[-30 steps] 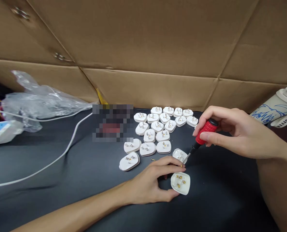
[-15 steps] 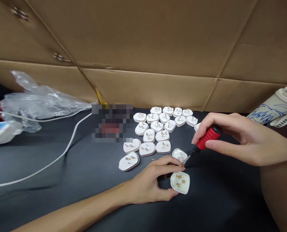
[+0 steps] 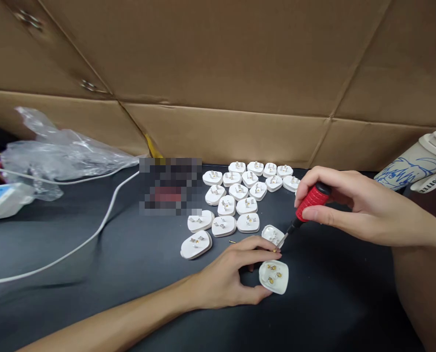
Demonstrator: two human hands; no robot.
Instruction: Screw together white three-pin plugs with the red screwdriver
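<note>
My left hand (image 3: pixel 236 274) rests on the dark tabletop, its fingers and thumb closed around an opened white plug housing (image 3: pixel 283 282) with several brass terminals inside. In my right hand (image 3: pixel 353 208) is a screwdriver (image 3: pixel 312 200) with a red handle and black collar, tilted down to the left. Its tip meets a tiny brass piece (image 3: pixel 275 250), perhaps a screw, beside my left fingertips. Just behind those fingers lies a loose white plug cover (image 3: pixel 272 234). A small brass screw (image 3: pixel 233 241) lies on the table near the left hand's knuckles.
Several white plugs (image 3: pixel 226 205), prongs up, fill the table's middle in rows. At left are a clear plastic bag (image 3: pixel 71 151), a white cable (image 3: pixel 103 220) and a white device (image 3: pixel 5 200). Brown panels (image 3: pixel 221 132) stand behind; a coffee cup (image 3: pixel 412 161) is at right.
My right hand and the screwdriver handle have shifted slightly up and to the left, while the tip stays at the brass piece. The left hand and plug housing are practically still.
</note>
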